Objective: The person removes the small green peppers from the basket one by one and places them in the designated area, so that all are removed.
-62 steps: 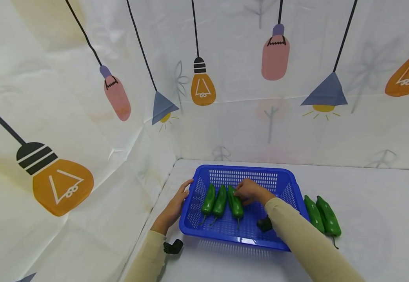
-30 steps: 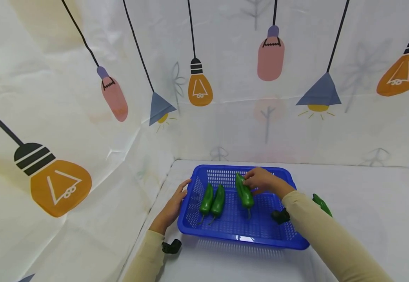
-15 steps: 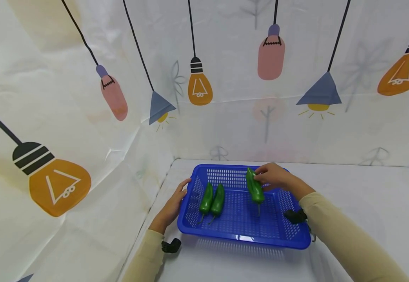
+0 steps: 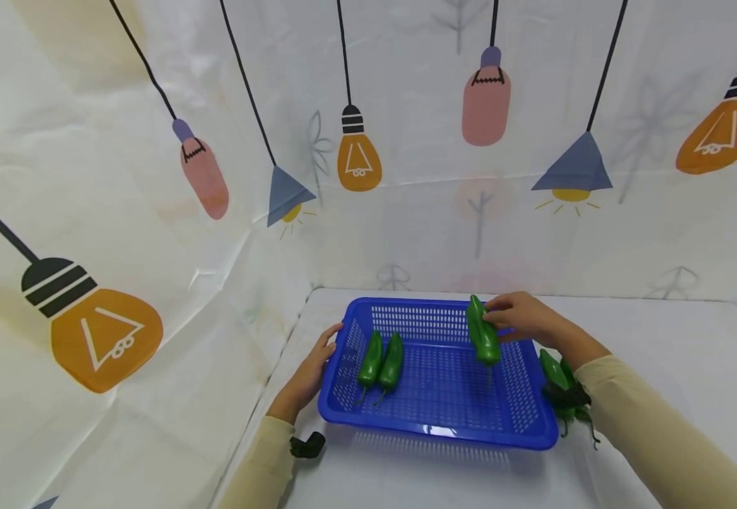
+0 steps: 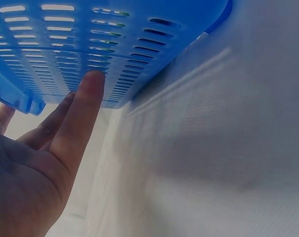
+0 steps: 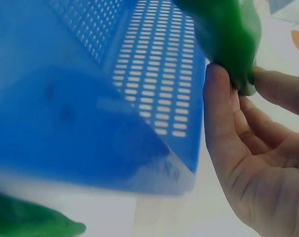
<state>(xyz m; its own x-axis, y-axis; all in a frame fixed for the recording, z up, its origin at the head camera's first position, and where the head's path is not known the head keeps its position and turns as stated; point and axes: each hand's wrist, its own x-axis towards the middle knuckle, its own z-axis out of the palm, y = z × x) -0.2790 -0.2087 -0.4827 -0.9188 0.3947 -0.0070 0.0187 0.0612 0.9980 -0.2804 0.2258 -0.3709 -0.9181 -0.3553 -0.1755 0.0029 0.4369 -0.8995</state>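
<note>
The worktop (image 4: 419, 484) carries a blue basket (image 4: 406, 426). The left hand (image 4: 307, 371) rests straight fingers against its 9 o'clock side. Nearer to the held pepper (image 4: 485, 336), the right hand (image 4: 527, 318) pinches it at 8 o'clock, its long axis nearly 12-to-6, near the basket's 2 o'clock corner. Open basket floor lies at 7, before two inner peppers (image 4: 391, 362).

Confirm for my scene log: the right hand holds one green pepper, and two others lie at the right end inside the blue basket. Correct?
Wrong end: the head view shows the two other peppers at the left end inside the blue basket. The right hand holds one green pepper.
</note>
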